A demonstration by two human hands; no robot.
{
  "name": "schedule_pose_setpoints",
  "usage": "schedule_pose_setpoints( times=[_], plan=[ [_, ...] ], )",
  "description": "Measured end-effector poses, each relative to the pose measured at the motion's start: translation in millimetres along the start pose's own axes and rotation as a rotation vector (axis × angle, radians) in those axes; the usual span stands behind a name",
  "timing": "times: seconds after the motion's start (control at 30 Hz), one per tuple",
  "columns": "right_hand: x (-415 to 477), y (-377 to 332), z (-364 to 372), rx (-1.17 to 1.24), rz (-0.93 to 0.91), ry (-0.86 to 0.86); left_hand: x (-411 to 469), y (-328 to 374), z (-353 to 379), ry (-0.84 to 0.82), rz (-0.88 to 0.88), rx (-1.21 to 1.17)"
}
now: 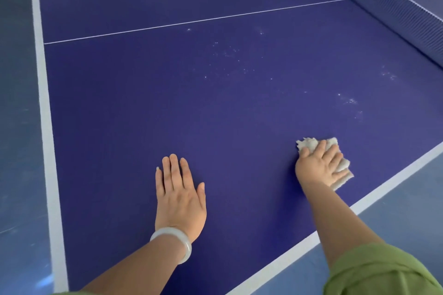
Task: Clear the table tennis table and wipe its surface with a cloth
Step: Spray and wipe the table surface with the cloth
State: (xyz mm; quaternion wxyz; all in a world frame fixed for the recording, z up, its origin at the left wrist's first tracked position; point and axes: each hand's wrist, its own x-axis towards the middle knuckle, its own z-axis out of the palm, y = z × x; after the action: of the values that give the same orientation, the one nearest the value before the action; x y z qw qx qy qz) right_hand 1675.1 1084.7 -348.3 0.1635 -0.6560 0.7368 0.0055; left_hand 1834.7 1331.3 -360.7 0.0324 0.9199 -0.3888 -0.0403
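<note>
The dark blue table tennis table (215,108) fills the view, with white edge lines and a thin white centre line. My left hand (178,195) lies flat on the surface with straight fingers, a pale bangle on its wrist. My right hand (320,166) presses a small whitish cloth (309,143) flat onto the table near the right edge, fingers spread over it. Pale dusty specks (230,55) and smears (350,100) mark the surface beyond the cloth.
The dark net (393,5) runs across the upper right corner. The white table edge (45,108) runs down the left, and another white edge (374,201) crosses the lower right. Blue-grey floor (19,151) lies beyond both edges.
</note>
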Motion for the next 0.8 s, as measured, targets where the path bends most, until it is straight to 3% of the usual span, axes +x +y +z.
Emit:
schedule_pose_setpoints(
  times=[0.1, 0.17, 0.33, 0.4, 0.5, 0.57, 0.63, 0.8],
  plan=[
    [-50.8, -50.2, 31.9, -0.077, -0.272, 0.134, 1.2, -0.1, -0.4, -0.007, 0.0, 0.003],
    [-92.9, -71.4, 52.3, -0.102, -0.474, 0.108, 1.4, -0.3, 1.4, -0.001, 0.001, -0.005],
    [-130.7, -28.8, 59.1, -0.195, -0.815, 0.043, 0.8, -1.3, 3.0, -0.008, -0.004, -0.016],
    [-104.5, 9.7, 45.2, -0.261, -0.752, 0.092, 1.5, -0.5, 2.5, -0.001, -0.006, -0.014],
    [-60.6, 41.2, 16.9, -0.144, -0.321, 0.076, 1.3, 1.1, -0.3, 0.009, -0.005, -0.019],
    [-57.6, 25.4, 17.6, -0.083, -0.172, 0.016, 0.2, 0.7, -1.2, -0.013, -0.007, -0.017],
    [-77.1, -10.1, 29.6, -0.1, -0.253, 0.029, 0.5, -0.5, -0.7, -0.012, -0.012, -0.011],
    [-148.6, -35.1, 66.0, -0.161, -0.763, 0.068, 0.6, -0.8, 2.5, -0.009, -0.007, -0.017]
  ],
)
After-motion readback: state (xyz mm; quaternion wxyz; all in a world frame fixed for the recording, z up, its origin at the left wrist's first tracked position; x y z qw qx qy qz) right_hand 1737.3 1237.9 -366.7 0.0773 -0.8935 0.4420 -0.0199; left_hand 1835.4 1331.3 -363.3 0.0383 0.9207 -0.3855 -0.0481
